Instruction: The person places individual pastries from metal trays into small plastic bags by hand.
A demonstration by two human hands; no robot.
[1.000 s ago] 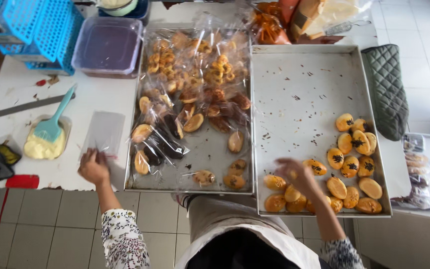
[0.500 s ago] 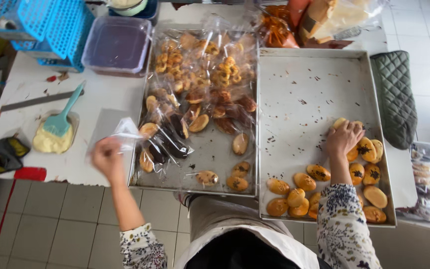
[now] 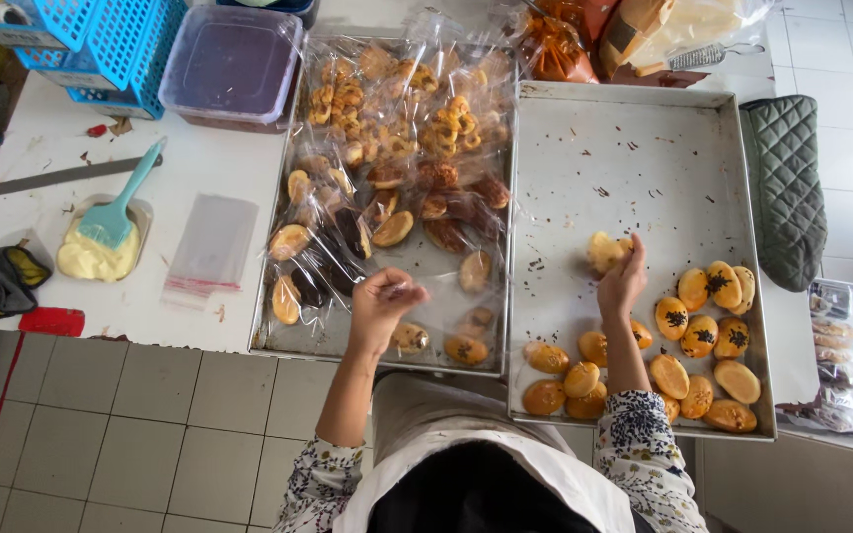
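Presently, right hand (image 3: 624,281) grips a pale golden bun (image 3: 606,251) above the steel baking tray's (image 3: 634,148) middle; left hand (image 3: 382,301) pinches a clear plastic bag (image 3: 417,296) over the neighbouring tray's (image 3: 267,296) near edge.

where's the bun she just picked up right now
The bun is in the right hand, held above the right tray, just up-left of the remaining buns.

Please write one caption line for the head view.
Right hand lifts a bun over the tray; left hand holds a clear bag.

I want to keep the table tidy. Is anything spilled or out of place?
Yes. Dark crumbs lie scattered over the bare part of the right tray, and small red bits lie loose on the white table near the blue basket.
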